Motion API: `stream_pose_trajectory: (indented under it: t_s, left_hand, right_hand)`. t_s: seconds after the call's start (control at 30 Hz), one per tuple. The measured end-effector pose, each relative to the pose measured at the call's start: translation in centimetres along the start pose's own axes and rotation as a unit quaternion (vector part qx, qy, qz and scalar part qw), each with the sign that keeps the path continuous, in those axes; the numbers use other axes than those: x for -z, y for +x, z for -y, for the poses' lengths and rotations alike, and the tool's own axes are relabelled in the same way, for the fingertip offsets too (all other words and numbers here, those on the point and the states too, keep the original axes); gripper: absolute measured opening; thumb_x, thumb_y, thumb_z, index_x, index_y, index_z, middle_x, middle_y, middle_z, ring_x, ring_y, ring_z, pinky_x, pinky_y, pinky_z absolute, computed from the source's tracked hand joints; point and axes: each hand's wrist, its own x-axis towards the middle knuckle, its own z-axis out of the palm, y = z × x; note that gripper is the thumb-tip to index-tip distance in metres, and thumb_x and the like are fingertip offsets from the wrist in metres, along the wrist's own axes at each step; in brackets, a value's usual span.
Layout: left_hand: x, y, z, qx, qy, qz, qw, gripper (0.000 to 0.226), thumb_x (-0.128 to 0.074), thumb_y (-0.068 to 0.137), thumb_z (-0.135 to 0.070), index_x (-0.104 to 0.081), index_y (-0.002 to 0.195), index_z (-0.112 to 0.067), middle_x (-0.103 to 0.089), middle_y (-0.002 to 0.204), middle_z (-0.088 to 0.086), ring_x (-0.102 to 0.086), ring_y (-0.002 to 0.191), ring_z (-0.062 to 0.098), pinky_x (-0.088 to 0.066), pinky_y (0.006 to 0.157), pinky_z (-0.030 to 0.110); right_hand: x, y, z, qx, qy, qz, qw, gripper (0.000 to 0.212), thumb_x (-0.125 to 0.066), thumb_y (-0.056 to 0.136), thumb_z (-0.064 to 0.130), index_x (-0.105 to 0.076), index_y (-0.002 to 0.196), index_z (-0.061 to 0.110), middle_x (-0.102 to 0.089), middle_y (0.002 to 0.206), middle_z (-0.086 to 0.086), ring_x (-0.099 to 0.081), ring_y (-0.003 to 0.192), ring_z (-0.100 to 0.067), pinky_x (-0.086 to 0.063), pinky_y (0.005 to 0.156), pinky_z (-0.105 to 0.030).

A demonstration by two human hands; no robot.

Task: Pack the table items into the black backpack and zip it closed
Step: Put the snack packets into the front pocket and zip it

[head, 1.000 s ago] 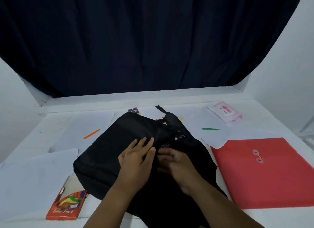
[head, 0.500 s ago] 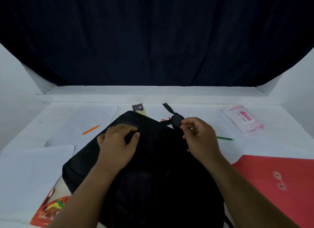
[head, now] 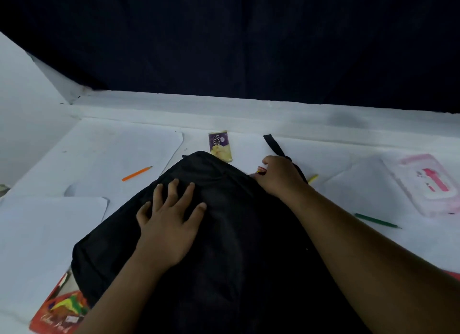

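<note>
Both bare forearms reach forward from the bottom edge of the view. The left hand (head: pixel 169 224) lies palm down on the black backpack (head: pixel 236 246), its fingers (head: pixel 174 191) straight and spread apart, the thumb angled out toward the right. Its wrist runs straight back into the forearm, which rises from the lower left. The right arm stretches further forward from the lower right corner, crossing over the bag's right side. The right hand (head: pixel 281 176) sits at the bag's far right edge with its back turned up and its fingers curled under; whatever they grip is hidden beneath the hand.
</note>
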Motion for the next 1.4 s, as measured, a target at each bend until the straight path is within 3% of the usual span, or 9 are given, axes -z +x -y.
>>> stream_pose_trajectory:
  t_s: [0.17, 0.37, 0.6, 0.77, 0.87, 1.0, 1.17, 1.3, 1.4]
  left_hand:
    - [-0.1, 0.0, -0.3, 0.001, -0.016, -0.002, 1.000, 0.073, -0.014, 0.085, -0.068, -0.020, 0.155, -0.047, 0.001, 0.166, -0.016, 0.019, 0.150, 0.006, 0.010, 0.119, 0.039]
    - [-0.1, -0.1, -0.2, 0.004, -0.019, -0.003, 1.000, 0.057, -0.027, 0.100, -0.060, -0.020, 0.155, -0.045, 0.001, 0.167, -0.015, 0.019, 0.151, 0.008, 0.010, 0.120, 0.039]
    - [0.0, 0.1, -0.1, -0.004, -0.048, -0.010, 0.999, 0.057, -0.032, 0.099, -0.059, -0.028, 0.154, -0.042, -0.006, 0.167, -0.012, 0.012, 0.153, 0.012, 0.007, 0.120, 0.042]
    - [0.1, -0.6, 0.2, -0.049, -0.105, -0.102, 0.988, 0.030, -0.051, 0.098, -0.048, -0.062, 0.125, -0.040, -0.049, 0.147, -0.016, -0.028, 0.147, 0.019, -0.014, 0.115, 0.045]
    - [0.4, -2.3, -0.5, -0.210, -0.154, -0.189, 0.947, 0.017, -0.056, 0.094, -0.039, -0.071, 0.100, -0.034, -0.070, 0.106, -0.020, -0.062, 0.108, 0.009, -0.044, 0.101, 0.046]
    - [0.0, -7.1, -3.2, -0.322, -0.168, -0.171, 0.916, 0.034, -0.054, 0.090, -0.058, -0.074, 0.097, -0.032, -0.068, 0.100, -0.021, -0.059, 0.099, 0.001, -0.050, 0.090, 0.036]
    - [-2.9, -12.3, -5.2, -0.285, 0.061, -0.046, 0.955, 0.099, -0.022, 0.062, -0.102, -0.051, 0.135, -0.042, -0.037, 0.146, -0.013, -0.025, 0.146, 0.019, -0.005, 0.122, 0.050]
    - [-3.5, -11.6, -3.6, -0.311, -0.091, -0.120, 0.938, 0.032, -0.065, 0.078, -0.051, -0.072, 0.096, -0.025, -0.064, 0.117, -0.008, -0.058, 0.121, 0.017, -0.034, 0.113, 0.053]
    - [-2.0, -10.9, -3.1, -0.307, -0.220, -0.143, 0.915, 0.006, -0.081, 0.079, -0.018, -0.077, 0.080, -0.013, -0.072, 0.098, -0.006, -0.064, 0.092, 0.002, -0.053, 0.093, 0.033]
  right_hand:
    - [-2.0, 0.7, -0.3, 0.008, -0.049, -0.014, 0.999, 0.032, -0.068, 0.083, 0.035, -0.057, 0.104, 0.013, -0.056, 0.107, -0.006, -0.059, 0.095, -0.028, -0.043, 0.067, -0.032]
    - [-1.0, -1.1, -1.0, 0.046, 0.136, -0.077, 0.987, 0.030, -0.080, 0.079, 0.029, -0.054, 0.067, 0.019, -0.059, 0.072, 0.005, -0.055, 0.065, -0.013, -0.042, 0.059, -0.028]
    - [2.2, -7.9, -1.1, 0.029, 0.289, -0.154, 0.945, 0.026, -0.064, 0.093, 0.040, -0.064, 0.116, 0.027, -0.069, 0.105, 0.012, -0.064, 0.095, -0.006, -0.053, 0.082, -0.024]
    - [3.1, -17.4, -1.4, 0.018, 0.360, -0.192, 0.913, 0.008, -0.061, 0.096, 0.035, -0.064, 0.101, 0.029, -0.070, 0.086, 0.009, -0.065, 0.073, -0.004, -0.050, 0.067, -0.021]
    - [2.6, -22.3, -2.0, 0.003, 0.387, -0.205, 0.899, 0.003, -0.062, 0.095, 0.030, -0.065, 0.097, 0.028, -0.071, 0.077, 0.004, -0.063, 0.059, -0.005, -0.046, 0.057, -0.017]
    - [1.3, -26.3, -3.2, -0.029, 0.392, -0.201, 0.897, 0.010, -0.067, 0.093, 0.026, -0.066, 0.103, 0.029, -0.072, 0.086, 0.007, -0.068, 0.067, -0.010, -0.053, 0.058, -0.026]
    - [-0.2, -30.1, -2.9, -0.071, 0.408, -0.208, 0.886, 0.026, -0.073, 0.089, 0.020, -0.057, 0.106, 0.030, -0.072, 0.090, 0.005, -0.071, 0.067, -0.015, -0.054, 0.055, -0.025]
    - [-1.4, -31.9, -1.8, -0.077, 0.398, -0.176, 0.897, 0.016, -0.075, 0.087, 0.020, -0.061, 0.095, 0.022, -0.071, 0.080, -0.003, -0.069, 0.060, -0.023, -0.054, 0.049, -0.027]
    - [-2.0, -32.4, -0.9, -0.070, 0.409, -0.151, 0.897, 0.013, -0.075, 0.087, 0.017, -0.066, 0.096, 0.022, -0.073, 0.086, 0.001, -0.071, 0.068, -0.019, -0.053, 0.054, -0.023]
